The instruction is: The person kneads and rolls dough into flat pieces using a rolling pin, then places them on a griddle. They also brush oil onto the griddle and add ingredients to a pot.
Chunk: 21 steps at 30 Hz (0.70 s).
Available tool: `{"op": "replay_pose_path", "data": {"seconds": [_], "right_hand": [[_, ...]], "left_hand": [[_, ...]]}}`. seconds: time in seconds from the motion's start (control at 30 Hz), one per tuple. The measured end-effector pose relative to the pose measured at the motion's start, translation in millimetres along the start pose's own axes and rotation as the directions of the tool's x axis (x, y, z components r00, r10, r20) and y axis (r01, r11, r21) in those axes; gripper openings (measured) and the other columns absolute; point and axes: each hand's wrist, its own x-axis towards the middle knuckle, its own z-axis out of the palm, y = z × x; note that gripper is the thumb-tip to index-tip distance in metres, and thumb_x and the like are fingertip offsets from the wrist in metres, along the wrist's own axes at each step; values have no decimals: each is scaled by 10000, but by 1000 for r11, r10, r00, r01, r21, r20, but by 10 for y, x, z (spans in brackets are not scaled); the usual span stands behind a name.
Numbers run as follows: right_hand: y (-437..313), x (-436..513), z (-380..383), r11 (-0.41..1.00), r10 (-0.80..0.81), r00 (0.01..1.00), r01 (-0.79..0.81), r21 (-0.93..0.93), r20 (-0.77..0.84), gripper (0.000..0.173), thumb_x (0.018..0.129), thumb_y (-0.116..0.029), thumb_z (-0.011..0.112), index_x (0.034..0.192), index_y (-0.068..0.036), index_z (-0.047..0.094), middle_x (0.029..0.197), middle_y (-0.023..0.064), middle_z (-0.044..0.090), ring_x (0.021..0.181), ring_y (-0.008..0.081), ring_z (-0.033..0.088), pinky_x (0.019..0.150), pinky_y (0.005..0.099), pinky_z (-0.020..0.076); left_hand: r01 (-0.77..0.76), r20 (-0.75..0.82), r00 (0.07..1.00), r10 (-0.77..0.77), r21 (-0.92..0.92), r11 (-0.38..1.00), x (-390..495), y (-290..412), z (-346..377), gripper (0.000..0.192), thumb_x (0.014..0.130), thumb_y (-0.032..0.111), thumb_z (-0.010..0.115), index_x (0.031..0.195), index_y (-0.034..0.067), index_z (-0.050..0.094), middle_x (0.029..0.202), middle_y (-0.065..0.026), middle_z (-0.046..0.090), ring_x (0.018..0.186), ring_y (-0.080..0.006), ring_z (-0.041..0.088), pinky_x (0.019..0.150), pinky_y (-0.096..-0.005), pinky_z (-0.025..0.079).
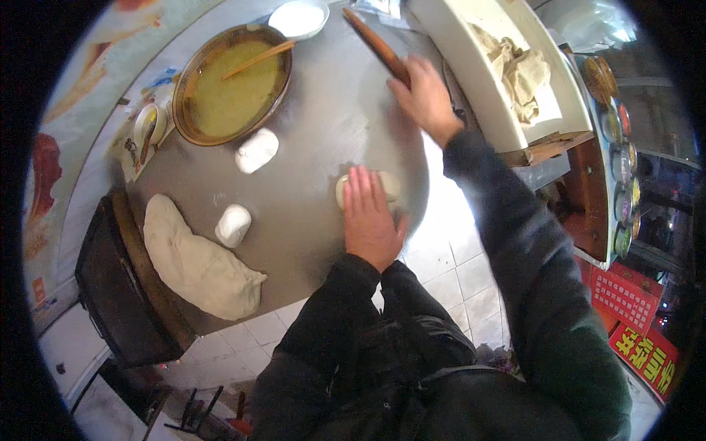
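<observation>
My left hand (373, 218) lies palm down with straight fingers on a small piece of dough (390, 186) near the right edge of the steel worktop (309, 237). Part of that dough shows to either side of the fingers. Further up, my right hand (429, 102) is closed around the near end of a wooden rolling pin (375, 41), which slants away to the upper left. Two floured dough pieces (257, 150) rest left of my hands, the nearer one (233, 225) beside a long, thick dough mass (201, 259).
A brown bowl (179, 110) of yellowish liquid holds chopsticks (259, 59). Behind it stands a bowl of white powder (298, 19). A small cup (150, 122) sits at left. A white bin (491, 105) with cloth and a rack of filled containers (620, 165) flank the right side.
</observation>
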Motion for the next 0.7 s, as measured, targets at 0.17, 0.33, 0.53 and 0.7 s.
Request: {"op": "replay_pose_path", "data": {"seconds": [0.17, 0.33, 0.53, 0.7], "right_hand": [[-37, 116, 349, 983, 164, 947, -136, -120, 275, 475, 893, -124, 627, 1345, 7, 558, 1343, 284, 595, 1178, 467, 623, 1035, 515, 499], [-190, -812, -76, 926, 365, 870, -375, -35, 332, 374, 908, -278, 656, 1135, 18, 638, 928, 290, 703, 936, 493, 692, 870, 524, 535], [-217, -1428, -538, 976, 155, 914, -201, 86, 376, 345, 848, -94, 719, 1181, -7, 695, 1119, 218, 702, 1023, 391, 703, 924, 465, 554], [-651, -1427, -316, 997, -72, 935, 78, -3, 348, 481, 961, -256, 642, 1361, 10, 603, 1434, 202, 588, 1388, 367, 512, 1133, 491, 429]], "left_hand": [[-80, 15, 997, 79, 83, 993, -14, -71, 158, 962, 879, 482, 760, 1624, 53, 329, 1689, -238, 263, 1558, -508, 195, 1248, -669, 131], [-103, -12, 995, 104, 53, 993, 21, -155, 244, 916, 851, 467, 782, 1610, 132, 394, 1692, -176, 294, 1564, -472, 206, 1202, -733, 132], [-148, -88, 988, 125, -347, 926, -82, -199, -123, 802, 856, 273, 720, 1587, 108, 434, 1687, -250, 263, 1580, -487, 149, 1239, -696, 64], [35, -152, 988, -34, 3, 999, -28, -557, -426, 661, 965, 267, 617, 1525, -37, 440, 1616, -295, 374, 1532, -429, 329, 1259, -546, 239]]}}
